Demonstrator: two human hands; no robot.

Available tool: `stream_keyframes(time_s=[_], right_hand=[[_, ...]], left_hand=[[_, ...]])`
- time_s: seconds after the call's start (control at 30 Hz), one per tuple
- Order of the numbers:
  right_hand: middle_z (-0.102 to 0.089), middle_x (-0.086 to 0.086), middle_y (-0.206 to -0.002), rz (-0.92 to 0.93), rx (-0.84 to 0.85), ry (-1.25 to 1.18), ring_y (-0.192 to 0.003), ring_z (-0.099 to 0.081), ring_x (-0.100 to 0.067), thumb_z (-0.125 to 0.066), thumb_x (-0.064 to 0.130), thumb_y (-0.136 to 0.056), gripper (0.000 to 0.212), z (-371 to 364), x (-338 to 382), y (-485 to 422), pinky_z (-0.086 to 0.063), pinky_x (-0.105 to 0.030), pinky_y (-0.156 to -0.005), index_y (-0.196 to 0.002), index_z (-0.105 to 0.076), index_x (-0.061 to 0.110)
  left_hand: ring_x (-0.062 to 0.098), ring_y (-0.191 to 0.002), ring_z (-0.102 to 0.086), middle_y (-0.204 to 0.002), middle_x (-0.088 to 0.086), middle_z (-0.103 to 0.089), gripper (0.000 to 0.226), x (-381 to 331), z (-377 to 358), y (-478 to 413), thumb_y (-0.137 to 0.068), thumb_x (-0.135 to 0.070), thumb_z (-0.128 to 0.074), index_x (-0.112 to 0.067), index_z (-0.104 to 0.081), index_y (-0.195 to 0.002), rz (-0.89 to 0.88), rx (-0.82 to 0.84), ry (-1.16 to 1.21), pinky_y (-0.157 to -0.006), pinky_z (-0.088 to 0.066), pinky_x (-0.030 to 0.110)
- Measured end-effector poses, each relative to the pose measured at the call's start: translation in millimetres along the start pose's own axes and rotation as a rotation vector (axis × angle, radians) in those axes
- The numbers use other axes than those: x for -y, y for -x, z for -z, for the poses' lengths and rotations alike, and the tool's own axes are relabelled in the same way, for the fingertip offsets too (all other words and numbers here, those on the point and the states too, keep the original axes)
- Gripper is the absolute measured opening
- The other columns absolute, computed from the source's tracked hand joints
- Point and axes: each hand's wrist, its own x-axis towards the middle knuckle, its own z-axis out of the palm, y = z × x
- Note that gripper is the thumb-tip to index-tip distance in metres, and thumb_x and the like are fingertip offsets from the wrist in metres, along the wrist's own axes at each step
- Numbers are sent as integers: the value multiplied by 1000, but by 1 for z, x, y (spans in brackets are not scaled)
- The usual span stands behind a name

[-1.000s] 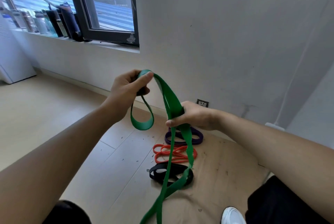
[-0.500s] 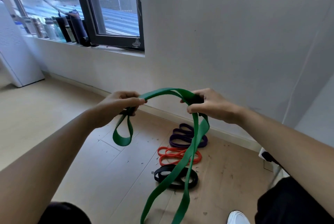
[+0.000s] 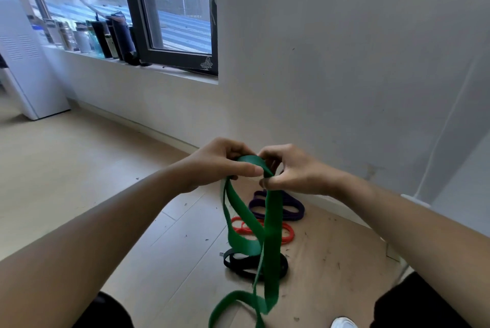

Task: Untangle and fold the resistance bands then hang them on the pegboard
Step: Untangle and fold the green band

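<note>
A: In the head view, what are the hands doing?
B: The left hand [image 3: 220,166] and right hand [image 3: 294,171] are both pinching the top of the green band [image 3: 273,216], fingers curled round it.
A: And the band itself?
B: It is hanging in loops toward the floor [image 3: 66,168], crossing in front of the purple band [image 3: 294,211], red band [image 3: 288,233] and black band [image 3: 233,261], which are lying together near the wall [image 3: 344,62].
</note>
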Motion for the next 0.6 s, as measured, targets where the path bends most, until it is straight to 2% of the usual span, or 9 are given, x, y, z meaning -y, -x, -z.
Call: stream_keyframes(time_s=[0.07, 0.13, 0.23, 0.4, 0.47, 0.53, 0.6], right_hand=[[-70, -10, -93, -25, 28, -101, -83, -69, -17, -82, 15, -81, 24, 1, 2, 2, -60, -35, -75, -103, -71, 17], [-69, -13, -100, -31, 71, -169, -88, -68, -21, -83, 16, -82, 25, -1, 3, 4, -58, -36, -82, -105, -71, 15], [-68, -6, -105, -66, 113, -185, -98, -68, -20, -84, 17, -81, 30, -3, 3, 5, -59, -30, -87, -107, -70, 16], [-66, -7, -107, -151, 165, -210, -102, -68, -21, -85, 19, -81, 33, 3, -4, 1, -59, -32, -90, -108, -67, 16], [-67, -8, -112, -164, 186, -217, -105, -69, -23, -85, 20, -81, 38, 2, -5, 0, -58, -37, -95, -113, -65, 19], [-67, -6, -112, -158, 209, -201, -106, -69, -20, -85, 21, -80, 43, 0, -5, 1, -58, -35, -96, -118, -64, 22], [-69, -4, -108, -136, 204, -216, -104, -69, -20, -83, 20, -83, 39, 0, -4, 1, -57, -33, -93, -117, -65, 19]], left_hand=[[24, -82, -69, -96, 19, -73, 41, -3, 0, 0, -72, -32, -82, -7, -73, -104, -24, -6, 41, -78, -55, 34], [19, -79, -70, -91, 10, -75, 35, -4, -2, 0, -76, -26, -81, -8, -73, -104, -53, -9, 47, -74, -57, 28], [9, -77, -67, -87, -1, -74, 25, -5, -4, 0, -84, -17, -78, -10, -72, -106, -86, -51, 47, -70, -54, 22], [8, -71, -59, -79, -6, -66, 38, -6, -2, 1, -76, -31, -77, -8, -72, -106, -126, -137, 139, -68, -50, 24], [8, -69, -58, -78, -7, -65, 35, -7, -2, 1, -78, -31, -78, -9, -72, -105, -137, -180, 162, -69, -49, 26], [10, -67, -56, -75, -7, -63, 30, -7, -2, 0, -80, -31, -83, -12, -73, -101, -152, -238, 187, -68, -47, 26], [13, -65, -53, -71, -7, -59, 32, -8, 1, -1, -75, -39, -82, -16, -74, -95, -159, -291, 215, -64, -44, 26]])
